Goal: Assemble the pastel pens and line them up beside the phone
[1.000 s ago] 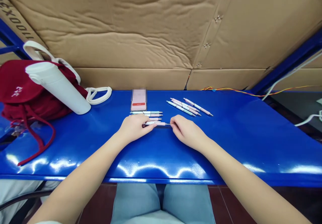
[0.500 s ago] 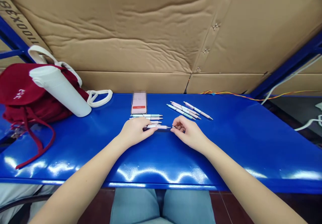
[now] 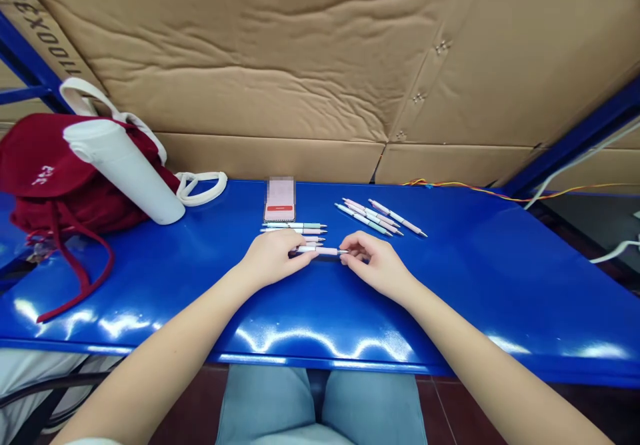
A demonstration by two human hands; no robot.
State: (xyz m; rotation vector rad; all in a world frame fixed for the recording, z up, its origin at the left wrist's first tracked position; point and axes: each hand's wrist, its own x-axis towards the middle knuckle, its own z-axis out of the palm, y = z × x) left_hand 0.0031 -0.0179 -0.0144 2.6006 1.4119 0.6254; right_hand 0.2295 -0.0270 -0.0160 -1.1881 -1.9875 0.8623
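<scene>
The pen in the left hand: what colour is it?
The pen is white and pale pink where visible, best seen in the head view.

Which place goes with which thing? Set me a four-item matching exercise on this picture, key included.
1. phone
2. white bottle
3. left hand
4. right hand

A. at the tip of the pink-and-white pen
B. holding that pen's rear part
C. just beyond the row of pens
D. in front of the red bag

Pairs: 1-C, 2-D, 3-B, 4-A
</scene>
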